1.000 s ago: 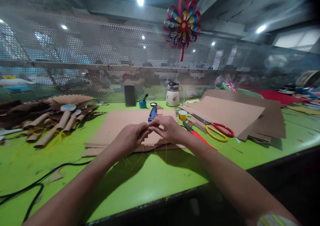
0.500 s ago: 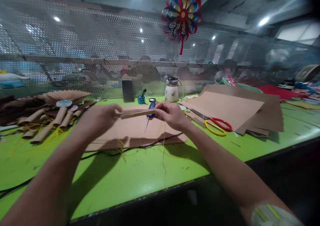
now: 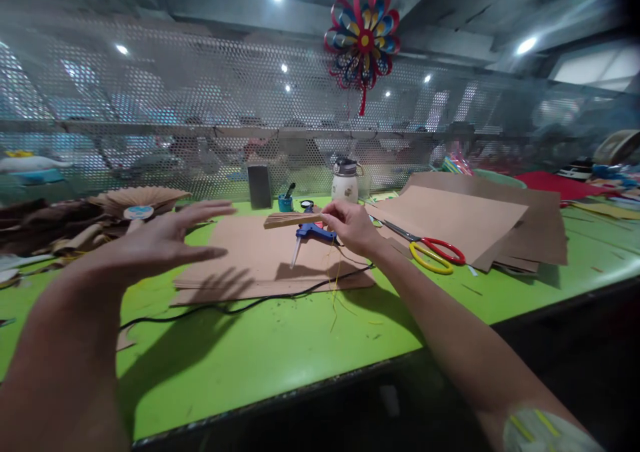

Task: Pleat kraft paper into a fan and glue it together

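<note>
My right hand (image 3: pixel 353 227) pinches one end of a folded brown paper fan (image 3: pixel 290 220), its pleats pressed together. Yellow string (image 3: pixel 334 285) dangles below that hand. To the left, my left hand (image 3: pixel 175 239) is off the fan, fingers spread with nothing in them. Behind and under the fan lies a blue hot glue gun (image 3: pixel 313 231), nozzle toward me, partly covered by the fan and my right hand. It rests on a stack of brown paper sheets (image 3: pixel 225 265).
Scissors (image 3: pixel 433 252) with red and yellow handles lie right of my hand, beside large brown sheets (image 3: pixel 465 205). A black cord (image 3: pixel 270 298) crosses the green table (image 3: pixel 280 359). Finished fans (image 3: pixel 145 199) pile up at left. A bottle (image 3: pixel 345 182), a teal pot (image 3: pixel 285 203) and a dark box (image 3: pixel 260 187) stand behind.
My left hand has let go of the fan's left end and moved left, opening its fingers. My right hand still holds the fan, shifted slightly right.
</note>
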Demonstrator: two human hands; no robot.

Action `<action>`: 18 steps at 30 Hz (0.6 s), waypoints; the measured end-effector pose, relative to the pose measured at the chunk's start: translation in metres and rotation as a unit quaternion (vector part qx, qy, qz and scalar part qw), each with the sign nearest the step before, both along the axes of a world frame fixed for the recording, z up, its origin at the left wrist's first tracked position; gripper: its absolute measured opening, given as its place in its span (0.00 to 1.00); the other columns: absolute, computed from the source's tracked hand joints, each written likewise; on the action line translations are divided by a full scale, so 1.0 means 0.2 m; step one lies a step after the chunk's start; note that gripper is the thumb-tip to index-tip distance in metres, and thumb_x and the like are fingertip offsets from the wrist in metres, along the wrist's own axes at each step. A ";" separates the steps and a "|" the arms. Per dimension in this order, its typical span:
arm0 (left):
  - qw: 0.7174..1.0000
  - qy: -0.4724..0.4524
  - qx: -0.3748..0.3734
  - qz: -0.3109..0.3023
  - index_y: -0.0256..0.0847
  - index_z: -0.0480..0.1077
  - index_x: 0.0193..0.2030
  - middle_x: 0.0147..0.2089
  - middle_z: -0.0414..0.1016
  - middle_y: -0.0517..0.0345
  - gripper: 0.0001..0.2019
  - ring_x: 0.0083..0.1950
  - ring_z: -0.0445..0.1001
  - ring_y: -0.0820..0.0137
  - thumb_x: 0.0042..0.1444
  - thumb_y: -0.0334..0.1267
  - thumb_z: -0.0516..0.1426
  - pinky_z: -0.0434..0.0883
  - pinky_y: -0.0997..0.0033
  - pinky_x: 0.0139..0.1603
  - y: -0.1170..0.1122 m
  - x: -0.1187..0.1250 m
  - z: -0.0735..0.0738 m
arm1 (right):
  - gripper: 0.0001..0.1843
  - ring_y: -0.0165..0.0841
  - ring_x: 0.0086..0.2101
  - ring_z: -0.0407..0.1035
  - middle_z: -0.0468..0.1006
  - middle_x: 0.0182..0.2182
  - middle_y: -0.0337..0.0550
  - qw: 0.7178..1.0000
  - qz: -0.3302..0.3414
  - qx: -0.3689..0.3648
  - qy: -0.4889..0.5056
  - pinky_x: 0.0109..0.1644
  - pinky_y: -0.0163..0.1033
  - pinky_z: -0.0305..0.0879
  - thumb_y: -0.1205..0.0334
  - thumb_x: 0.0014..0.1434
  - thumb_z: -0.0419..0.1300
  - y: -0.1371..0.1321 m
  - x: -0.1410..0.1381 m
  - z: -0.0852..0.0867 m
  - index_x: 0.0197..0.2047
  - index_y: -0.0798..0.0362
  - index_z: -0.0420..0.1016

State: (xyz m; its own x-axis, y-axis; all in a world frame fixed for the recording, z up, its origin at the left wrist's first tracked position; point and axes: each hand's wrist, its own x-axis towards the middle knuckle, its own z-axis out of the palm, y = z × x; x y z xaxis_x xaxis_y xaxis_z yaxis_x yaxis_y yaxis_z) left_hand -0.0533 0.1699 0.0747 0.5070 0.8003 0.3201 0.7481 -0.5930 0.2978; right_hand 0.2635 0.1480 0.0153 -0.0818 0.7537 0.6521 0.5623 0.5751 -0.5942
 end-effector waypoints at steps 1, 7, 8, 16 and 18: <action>0.997 0.012 -0.051 -0.050 0.52 0.62 0.60 0.65 0.61 0.59 0.36 0.63 0.60 0.57 0.42 0.55 0.62 0.57 0.58 0.62 -0.03 0.03 0.01 | 0.07 0.28 0.26 0.65 0.73 0.25 0.40 1.000 -0.011 0.000 -0.010 0.30 0.34 0.60 0.63 0.58 0.56 0.00 0.00 0.00 0.32 0.58 0.73; 0.977 -0.185 -0.088 -0.065 0.49 0.69 0.53 0.57 0.71 0.57 0.21 0.57 0.67 0.62 0.55 0.51 0.54 0.61 0.62 0.59 -0.09 0.19 -0.03 | 0.06 0.26 0.24 0.62 0.72 0.23 0.39 0.999 -0.007 -0.029 -0.044 0.29 0.32 0.57 0.66 0.57 0.58 -0.01 -0.05 -0.03 0.32 0.59 0.74; 0.973 -0.225 -0.042 -0.035 0.46 0.71 0.51 0.54 0.73 0.56 0.19 0.55 0.69 0.63 0.56 0.50 0.53 0.62 0.62 0.59 -0.09 0.24 -0.05 | 0.05 0.26 0.24 0.62 0.72 0.24 0.39 0.998 0.015 -0.026 -0.056 0.29 0.32 0.57 0.67 0.57 0.58 -0.01 -0.07 -0.03 0.32 0.59 0.74; 0.985 -0.059 -0.075 -0.142 0.39 0.73 0.43 0.38 0.79 0.54 0.19 0.37 0.75 0.67 0.57 0.51 0.51 0.68 0.71 0.38 -0.09 0.49 -0.24 | 0.05 0.28 0.29 0.65 0.74 0.28 0.42 0.986 0.126 0.045 -0.096 0.34 0.33 0.60 0.66 0.58 0.57 -0.08 -0.15 -0.07 0.35 0.57 0.73; 0.987 -0.028 -0.069 -0.143 0.38 0.73 0.38 0.32 0.78 0.56 0.18 0.32 0.74 0.69 0.59 0.50 0.49 0.66 0.73 0.34 -0.10 0.49 -0.26 | 0.04 0.28 0.29 0.65 0.74 0.28 0.41 0.986 0.136 0.038 -0.086 0.34 0.33 0.60 0.66 0.58 0.57 -0.08 -0.16 -0.07 0.35 0.57 0.73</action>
State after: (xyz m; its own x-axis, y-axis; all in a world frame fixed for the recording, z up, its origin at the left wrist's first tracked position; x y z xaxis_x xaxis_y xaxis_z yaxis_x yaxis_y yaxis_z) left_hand 0.0445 0.1509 0.0228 0.7023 0.6656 0.2524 0.5365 -0.7280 0.4268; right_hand 0.2317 0.1316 0.0021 -0.3883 0.6387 0.6643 0.4702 0.7573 -0.4532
